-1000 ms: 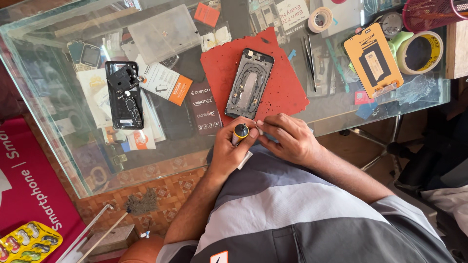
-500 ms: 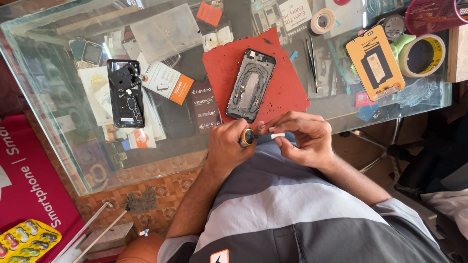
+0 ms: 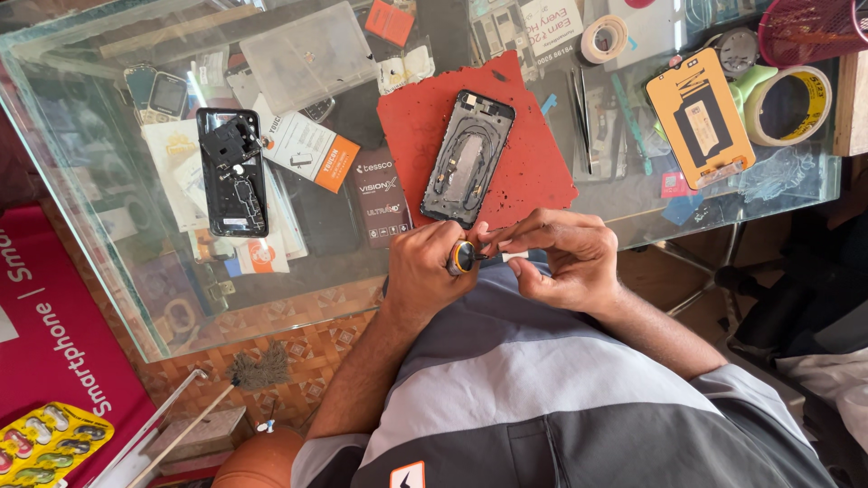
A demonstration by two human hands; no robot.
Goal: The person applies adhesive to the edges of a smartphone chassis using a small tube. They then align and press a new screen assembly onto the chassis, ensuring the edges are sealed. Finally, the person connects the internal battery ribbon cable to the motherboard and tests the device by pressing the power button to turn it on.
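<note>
My left hand (image 3: 432, 269) is closed around a small screwdriver with a yellow and black end cap (image 3: 461, 258), held just over the near edge of the glass table. My right hand (image 3: 562, 262) pinches at the screwdriver's tip with thumb and forefinger; what is between the fingertips is too small to tell. Just beyond both hands an opened black phone frame (image 3: 467, 158) lies on a red mat (image 3: 538, 167). A second opened black phone (image 3: 233, 172) lies to the left on the glass.
On the glass table (image 3: 81, 181) are tweezers (image 3: 579, 113), an orange package (image 3: 701, 117), tape rolls (image 3: 785, 107), a clear plastic box (image 3: 312, 45) and cards. A small brush (image 3: 253, 369) and a pill blister (image 3: 50, 443) sit below left.
Both hands have drawn a little nearer my body. The right hand's fingers have closed in on the screwdriver's tip, and the screwdriver now lies more sideways.
</note>
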